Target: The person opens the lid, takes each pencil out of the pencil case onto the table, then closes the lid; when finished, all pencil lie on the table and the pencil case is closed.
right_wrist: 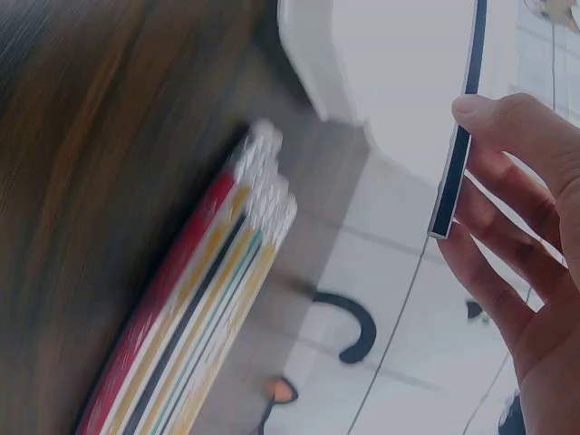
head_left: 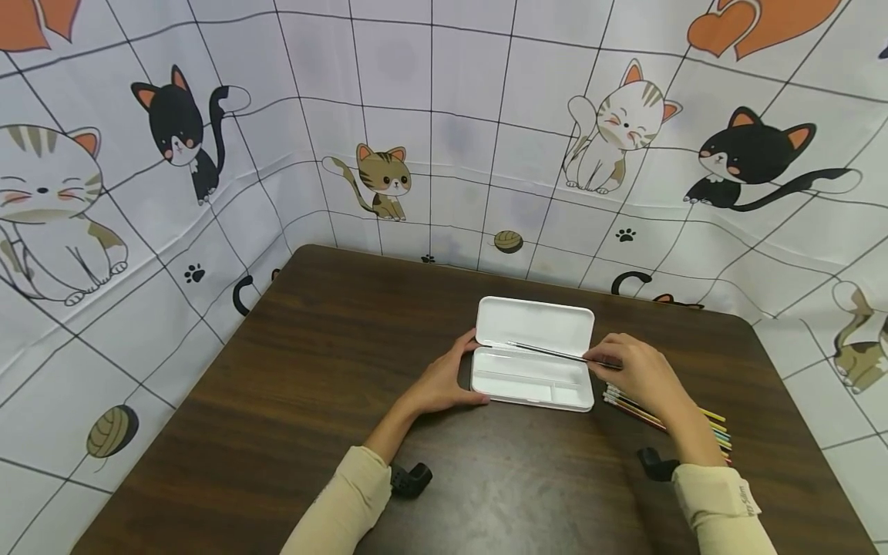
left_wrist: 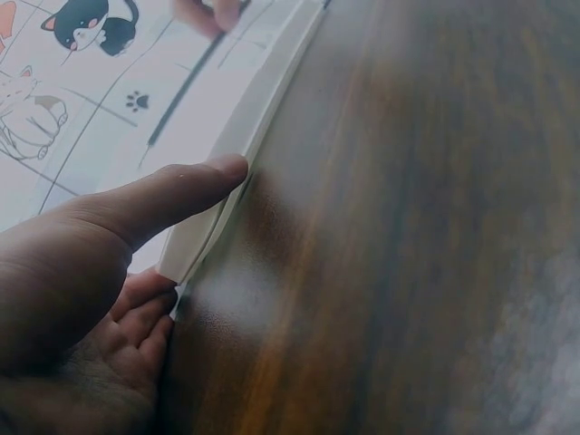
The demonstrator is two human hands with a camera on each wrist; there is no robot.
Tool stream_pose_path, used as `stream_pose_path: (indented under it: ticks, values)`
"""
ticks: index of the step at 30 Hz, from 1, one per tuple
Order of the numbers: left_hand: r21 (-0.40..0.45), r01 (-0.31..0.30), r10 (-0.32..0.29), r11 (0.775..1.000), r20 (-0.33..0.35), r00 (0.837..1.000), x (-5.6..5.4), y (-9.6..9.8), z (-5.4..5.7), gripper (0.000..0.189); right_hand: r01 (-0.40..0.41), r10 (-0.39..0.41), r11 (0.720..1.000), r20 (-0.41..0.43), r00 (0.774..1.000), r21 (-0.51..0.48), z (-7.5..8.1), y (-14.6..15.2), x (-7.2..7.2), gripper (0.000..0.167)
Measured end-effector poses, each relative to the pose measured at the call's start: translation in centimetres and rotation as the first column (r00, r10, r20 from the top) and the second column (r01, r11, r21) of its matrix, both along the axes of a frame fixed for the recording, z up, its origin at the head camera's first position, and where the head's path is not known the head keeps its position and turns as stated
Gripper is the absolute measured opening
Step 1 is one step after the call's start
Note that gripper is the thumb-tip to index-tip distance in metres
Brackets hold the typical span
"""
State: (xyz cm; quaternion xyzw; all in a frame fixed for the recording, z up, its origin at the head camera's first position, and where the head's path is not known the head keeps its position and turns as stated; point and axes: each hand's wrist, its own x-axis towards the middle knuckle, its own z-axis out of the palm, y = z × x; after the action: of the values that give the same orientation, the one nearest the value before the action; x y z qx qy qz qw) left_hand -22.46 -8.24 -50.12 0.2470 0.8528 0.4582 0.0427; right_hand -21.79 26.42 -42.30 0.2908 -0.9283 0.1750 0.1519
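Observation:
A white pencil case [head_left: 534, 320] lies on the brown table with its lid raised at the back. My left hand [head_left: 440, 383] holds the case's left end. In the left wrist view, the thumb [left_wrist: 186, 195] lies on the case's near edge and the other fingers are by its end. My right hand [head_left: 641, 370] pinches a dark pencil [head_left: 548, 351] between thumb and fingers. That pencil slants over the case near the hinge, its pale tip pointing left. In the right wrist view, its flat end [right_wrist: 444, 213] sticks out below the thumb.
Several pencils [right_wrist: 181, 308] in red, yellow, black and green, with pale ends, lie side by side under my right forearm. The case's tray has a divider [head_left: 553, 392] at the right. Behind the table hangs a cat-print cloth [head_left: 458, 139].

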Motion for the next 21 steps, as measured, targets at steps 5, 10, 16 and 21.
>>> stream_pose_path:
  ticks: [5,10,16,21]
  values:
    - [0.002,0.007,-0.007,1.000,-0.004,1.000,0.0,0.0,0.0,0.118,0.052,-0.052,0.999,-0.010,0.999,-0.011,0.0,3.6,1.4,0.018]
    - [0.004,0.003,-0.003,1.000,0.007,1.000,0.1,0.0,0.0,0.118,0.166,-0.166,0.986,0.043,0.985,0.015,-0.1,8.3,3.6,0.018]
    - [0.010,0.006,-0.006,1.000,0.002,1.000,0.0,-0.1,0.1,0.118,0.211,-0.211,0.977,0.015,0.977,0.016,-0.2,13.3,5.6,0.023]
    - [0.019,0.004,-0.004,1.000,-0.002,1.000,-0.1,0.0,-0.1,0.118,0.208,-0.208,0.978,0.015,0.978,0.021,-0.6,15.4,6.3,0.024]
